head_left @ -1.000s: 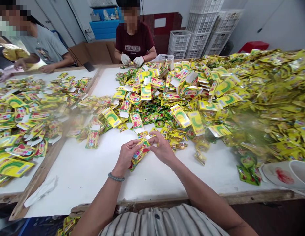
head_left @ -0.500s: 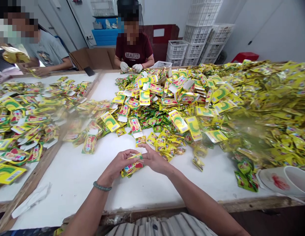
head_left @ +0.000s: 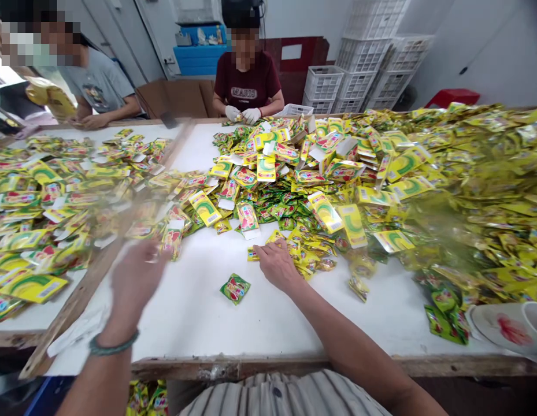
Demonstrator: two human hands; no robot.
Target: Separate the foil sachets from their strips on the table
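My left hand (head_left: 138, 280), a grey-green bracelet on its wrist, is smeared by motion at the left, beside a small printed box (head_left: 173, 238) with a white flap. Whether anything is in its fingers I cannot make out. My right hand (head_left: 277, 264) bends its fingers over a small yellow packet (head_left: 252, 254) at the near edge of the loose yellow packets (head_left: 309, 248). Between the hands a single green packet (head_left: 235, 288) lies flat on the white table (head_left: 199, 323). Behind them rises a heap of yellow-green boxes (head_left: 266, 167) over green packets (head_left: 279, 205).
Yellow packets (head_left: 489, 190) cover the right side. A flowered white cup (head_left: 506, 329) lies near the front edge beside green packets (head_left: 445, 318). A wooden strip (head_left: 84, 294) borders the left box pile (head_left: 29, 242). Two co-workers sit opposite; white crates (head_left: 359, 58) stand behind.
Both hands were together on a small printed box; now they are apart. My left hand has swung left, my right forward to the yellow packets. A green packet now shows where the box was.
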